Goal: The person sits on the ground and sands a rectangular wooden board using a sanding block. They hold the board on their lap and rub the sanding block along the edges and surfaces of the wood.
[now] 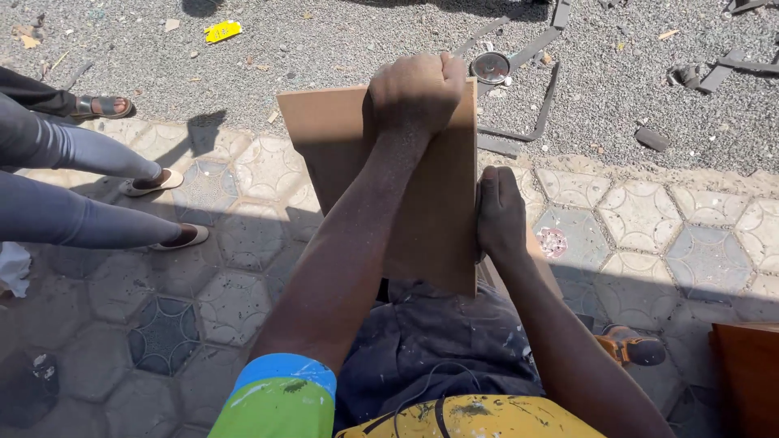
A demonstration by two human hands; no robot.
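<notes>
The flat brown rectangular wooden board rests on the person's lap. The left hand is a closed fist gripping its far top edge, the right hand presses its side edge, probably to keep it steady.

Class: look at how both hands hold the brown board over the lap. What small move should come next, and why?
Probably a short push along the board: the left hand is fisted at its far edge and the right hand braces its side edge.
</notes>
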